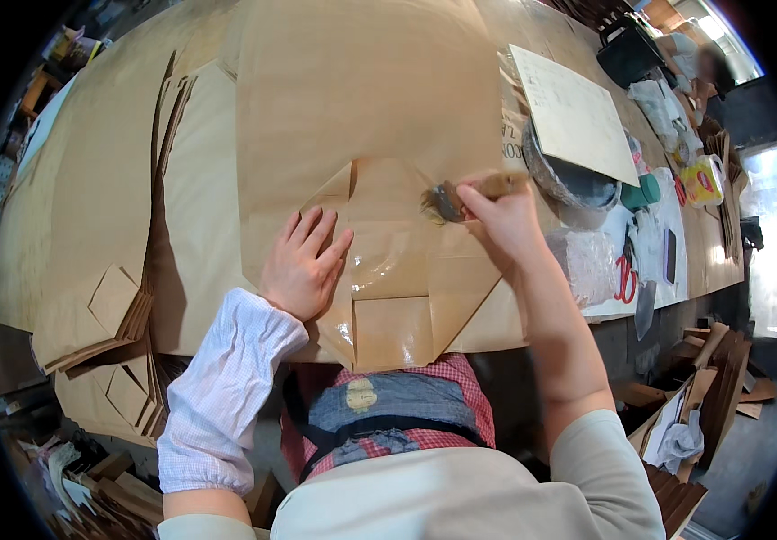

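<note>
A brown paper bag point(388, 270) with its folded bottom flaps shiny with wet glue lies flat on the table in front of me. My left hand point(306, 263) presses flat on the bag's left flap, fingers spread. My right hand point(501, 216) grips a wooden-handled brush point(460, 196), its bristles touching the upper right of the folded bottom.
Stacks of folded brown bags point(91, 324) lie at the left table edge. At the right stand a grey bowl point(578, 189) under a white board point(573, 112), a green cup point(645, 192), red scissors point(624, 279) and a yellow packet point(702, 180). Another person sits far right.
</note>
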{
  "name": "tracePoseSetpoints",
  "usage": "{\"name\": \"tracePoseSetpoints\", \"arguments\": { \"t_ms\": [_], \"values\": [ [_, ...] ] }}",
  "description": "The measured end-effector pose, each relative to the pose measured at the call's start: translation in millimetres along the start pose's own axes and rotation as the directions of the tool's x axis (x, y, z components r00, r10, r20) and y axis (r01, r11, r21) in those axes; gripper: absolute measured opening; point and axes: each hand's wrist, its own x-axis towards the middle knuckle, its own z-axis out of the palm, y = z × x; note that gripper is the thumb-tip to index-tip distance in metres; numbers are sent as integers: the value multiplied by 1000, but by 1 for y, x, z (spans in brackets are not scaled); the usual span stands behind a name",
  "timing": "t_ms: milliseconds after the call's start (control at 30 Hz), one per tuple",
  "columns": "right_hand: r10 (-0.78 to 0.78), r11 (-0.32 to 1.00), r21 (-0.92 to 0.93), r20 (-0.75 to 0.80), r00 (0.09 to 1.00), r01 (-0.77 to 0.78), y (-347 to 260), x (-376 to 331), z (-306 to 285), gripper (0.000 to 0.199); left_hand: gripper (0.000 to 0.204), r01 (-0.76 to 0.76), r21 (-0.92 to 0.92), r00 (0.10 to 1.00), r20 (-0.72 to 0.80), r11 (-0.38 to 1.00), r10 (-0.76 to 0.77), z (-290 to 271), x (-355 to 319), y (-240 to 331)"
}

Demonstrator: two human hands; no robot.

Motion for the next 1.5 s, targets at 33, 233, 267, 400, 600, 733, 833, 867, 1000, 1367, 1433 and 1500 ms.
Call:
{"name": "tracePoseSetpoints", "arguments": {
  "t_ms": [33,233,267,400,600,733,833,867,1000,1367,1433,1500],
  "values": [
    [21,999,-34,17,1000,-20,3,12,1,11,39,7,-2,1000,8,1000,-7,-1,1,1],
    [-58,988,138,-86,995,70,-5,31,29,12,42,19,-50,999,-28,999,-20,-4,-5,-3],
    [-57,963,255,-133,990,90,-7,23,34,12,44,36,-111,997,-61,993,-43,-3,-4,-3],
    [-95,967,241,44,994,82,-16,-7,89,13,41,136,-165,985,-86,977,-152,-4,-10,0],
    [-167,982,-71,130,977,178,-7,28,119,12,39,148,-187,982,-84,971,-166,-1,-13,-5],
    [-413,910,-12,-80,907,414,-7,11,80,15,36,119,-191,988,-79,974,-136,-2,-7,-4],
    [-523,843,-169,-34,852,511,-21,-39,12,21,32,152,-204,980,-97,967,-174,2,-7,1],
    [-581,743,-377,45,813,552,-18,-55,-14,23,31,156,-200,979,-99,967,-178,4,-7,3],
    [-697,302,-850,112,708,432,12,-71,-121,38,33,131,-173,977,-147,976,-157,3,-9,4],
    [-542,521,-691,186,819,502,42,-51,-40,29,47,470,-270,881,90,840,-464,-32,56,-20],
    [-369,712,-587,155,916,386,46,-11,-16,28,43,552,-189,816,320,812,-481,-45,73,-34],
    [105,907,-421,301,948,33,38,19,-14,27,37,556,-54,737,493,829,-462,-51,79,-36]
  ]
}}
